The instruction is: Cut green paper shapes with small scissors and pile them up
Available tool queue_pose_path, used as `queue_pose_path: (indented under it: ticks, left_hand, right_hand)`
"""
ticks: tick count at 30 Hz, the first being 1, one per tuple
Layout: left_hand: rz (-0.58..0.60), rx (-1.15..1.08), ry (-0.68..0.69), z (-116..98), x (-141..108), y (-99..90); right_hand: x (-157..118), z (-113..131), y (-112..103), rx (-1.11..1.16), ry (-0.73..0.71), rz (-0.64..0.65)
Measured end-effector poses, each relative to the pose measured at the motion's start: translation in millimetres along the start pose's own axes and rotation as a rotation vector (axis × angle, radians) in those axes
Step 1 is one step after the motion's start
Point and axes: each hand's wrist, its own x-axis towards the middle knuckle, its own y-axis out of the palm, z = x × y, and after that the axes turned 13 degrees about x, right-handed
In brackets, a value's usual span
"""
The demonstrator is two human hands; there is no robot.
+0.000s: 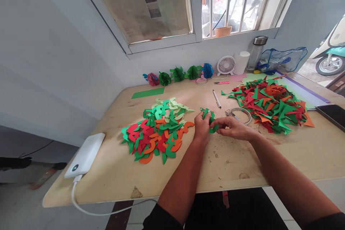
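Over the middle of the table my left hand [202,125] is closed on a piece of green paper [206,112], part of which pokes out above the fingers. My right hand [234,128] pinches the lower right edge of this green paper between thumb and fingertips. Left of my hands lies a heap of curved paper cutouts [161,129] in red, orange and several greens. Just beyond my right wrist are a round ring [249,119] and a small metal tool, partly hidden by the hand. A white pen [216,99] lies beyond them.
A large pile of paper scraps [272,102] stands at the right, beside a phone [332,115]. Along the wall sit folded paper figures [178,74], a small white fan [226,65] and a glass bottle [256,54]. A corded white power bank [84,156] lies at the left edge.
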Motion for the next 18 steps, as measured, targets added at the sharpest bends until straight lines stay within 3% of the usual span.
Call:
queue_pose_path:
  ticks: [18]
  left_hand:
    - [0.117,-0.047,0.015,-1.6,-2.9,1.2]
  right_hand:
    - [0.7,-7.0,-7.9,0.025,0.024,-0.104]
